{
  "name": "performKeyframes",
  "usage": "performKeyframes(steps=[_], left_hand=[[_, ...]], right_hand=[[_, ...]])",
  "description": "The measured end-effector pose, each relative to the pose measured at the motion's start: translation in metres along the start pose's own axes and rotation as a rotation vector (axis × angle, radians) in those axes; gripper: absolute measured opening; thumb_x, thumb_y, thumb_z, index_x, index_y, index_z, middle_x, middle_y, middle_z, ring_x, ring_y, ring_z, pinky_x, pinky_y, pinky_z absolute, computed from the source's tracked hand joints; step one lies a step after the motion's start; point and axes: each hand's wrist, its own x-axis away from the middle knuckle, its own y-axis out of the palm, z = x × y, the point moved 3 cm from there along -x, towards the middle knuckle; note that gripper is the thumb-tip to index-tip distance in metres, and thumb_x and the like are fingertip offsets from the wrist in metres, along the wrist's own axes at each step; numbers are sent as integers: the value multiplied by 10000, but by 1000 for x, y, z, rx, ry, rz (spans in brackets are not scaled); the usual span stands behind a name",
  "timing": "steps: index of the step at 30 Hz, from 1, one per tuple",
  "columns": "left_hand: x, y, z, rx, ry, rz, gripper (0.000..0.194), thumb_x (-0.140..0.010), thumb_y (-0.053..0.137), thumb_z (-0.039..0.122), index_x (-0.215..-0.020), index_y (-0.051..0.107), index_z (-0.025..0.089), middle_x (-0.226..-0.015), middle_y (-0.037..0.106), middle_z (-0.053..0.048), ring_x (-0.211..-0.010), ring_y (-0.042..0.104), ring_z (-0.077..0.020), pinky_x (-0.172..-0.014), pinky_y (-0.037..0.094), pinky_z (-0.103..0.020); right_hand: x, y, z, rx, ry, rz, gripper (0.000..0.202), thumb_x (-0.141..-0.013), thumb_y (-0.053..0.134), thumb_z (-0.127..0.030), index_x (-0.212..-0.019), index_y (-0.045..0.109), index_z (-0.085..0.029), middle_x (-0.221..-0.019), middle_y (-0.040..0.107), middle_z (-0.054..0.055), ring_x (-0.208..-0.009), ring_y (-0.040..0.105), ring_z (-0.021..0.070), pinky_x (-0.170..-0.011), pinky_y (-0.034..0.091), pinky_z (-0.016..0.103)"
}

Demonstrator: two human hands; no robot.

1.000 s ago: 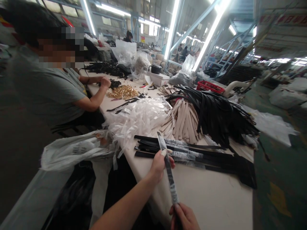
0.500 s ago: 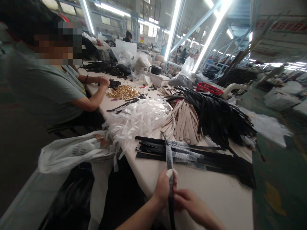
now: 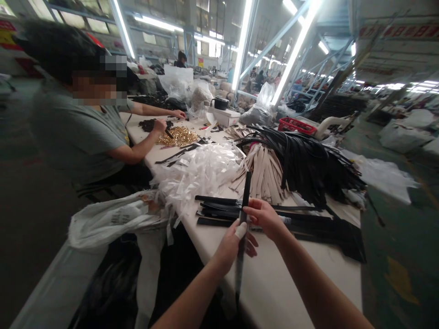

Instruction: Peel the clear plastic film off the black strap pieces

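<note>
A long black strap point(image 3: 246, 189) stands out lengthwise before me, its far end over the table and its near end past the front edge. My left hand point(image 3: 235, 237), with a pale cover on the thumb, grips it around the middle. Higher up, my right hand point(image 3: 262, 214) pinches the same strap between thumb and fingers. Beneath and behind both hands lie several black straps point(image 3: 216, 211) crosswise on the table, partly wrapped in clear film. White film strips point(image 3: 202, 176) are heaped to the left of them.
Beige strips point(image 3: 264, 173) and a large bundle of black straps point(image 3: 315, 164) lie at the back right. A red basket point(image 3: 297, 125) stands behind. Gold metal pieces point(image 3: 181, 136) are piled near a co-worker point(image 3: 82, 123) at left. A white sack point(image 3: 113, 219) hangs by the table's left edge.
My right hand has moved up and forward to the strap's upper part. The strap's film-covered section now points down toward me. The co-worker's hands have moved apart.
</note>
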Motion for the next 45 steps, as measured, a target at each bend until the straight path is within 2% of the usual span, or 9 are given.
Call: performKeyframes(steps=[4, 11, 18, 24, 30, 33, 36, 40, 45], left_hand=[[-16, 14, 20, -181, 20, -66, 385, -872, 536, 546, -812, 569, 167, -658, 647, -52, -464, 584, -150, -463, 401, -241], [-11, 31, 16, -299, -147, -262, 320, -877, 535, 468, -813, 602, 162, -672, 654, -60, -476, 604, -158, -477, 432, -245], [1, 28, 32, -526, -195, -214, 371, -889, 558, 507, -1080, 605, 193, -582, 569, 36, -351, 330, -65, -378, 213, -186], [-13, 45, 58, -1023, 34, -252, 234, -905, 543, 401, -866, 674, 211, -669, 640, 9, -628, 551, -151, -627, 388, -232], [-40, 56, 82, -1335, 188, -265, 209, -915, 523, 361, -833, 669, 237, -790, 675, -21, -751, 605, -203, -705, 405, -257], [-64, 52, 89, -1481, 253, -231, 202, -912, 534, 384, -961, 682, 256, -905, 701, -49, -872, 637, -243, -794, 428, -292], [-91, 40, 77, -1648, 327, -197, 368, -887, 578, 413, -1219, 610, 258, -1145, 674, -89, -1061, 609, -281, -935, 418, -355], [-116, 12, 29, -1844, 497, -78, 580, -883, 578, 443, -1393, 480, 186, -1407, 521, -155, -1326, 433, -322, -1130, 257, -474], [-125, -9, -18, -1884, 657, 53, 646, -932, 494, 425, -1503, 328, 173, -1521, 392, -159, -1405, 347, -307, -1160, 234, -490]], right_hand=[[19, -19, -35, 40, -221, 148, 267, -728, 773, -364, -777, 607, -161, -605, 565, -48, -474, 416, 59, -426, 285, 180], [41, -108, -53, -144, -367, 456, 306, -699, 813, -341, -754, 553, -190, -578, 560, -53, -452, 480, 72, -404, 351, 179], [77, -175, -30, -264, -309, 628, 347, -705, 815, -375, -870, 574, -187, -631, 627, -32, -465, 581, 104, -386, 449, 175], [94, -177, 6, -390, -308, 710, 305, -751, 792, -354, -895, 579, -190, -625, 639, -41, -459, 606, 102, -401, 485, 172], [100, -225, 42, -451, -317, 955, 351, -693, 817, -331, -846, 523, -216, -598, 616, -71, -476, 634, 107, -445, 525, 175], [90, -248, 50, -180, -219, 956, 280, -813, 668, -441, -871, 498, -225, -646, 647, -33, -559, 677, 142, -531, 573, 240], [79, -267, 49, 151, -89, 878, 267, -844, 600, -460, -828, 569, -196, -634, 673, 34, -509, 658, 177, -508, 551, 300], [64, -297, 27, 468, -27, 869, 195, -750, 714, -343, -679, 657, -171, -535, 640, 52, -471, 610, 182, -494, 450, 279], [-19, -316, -20, 777, -40, 791, 175, -817, 642, -344, -815, 718, -185, -726, 723, 52, -639, 665, 175, -637, 455, 257]])
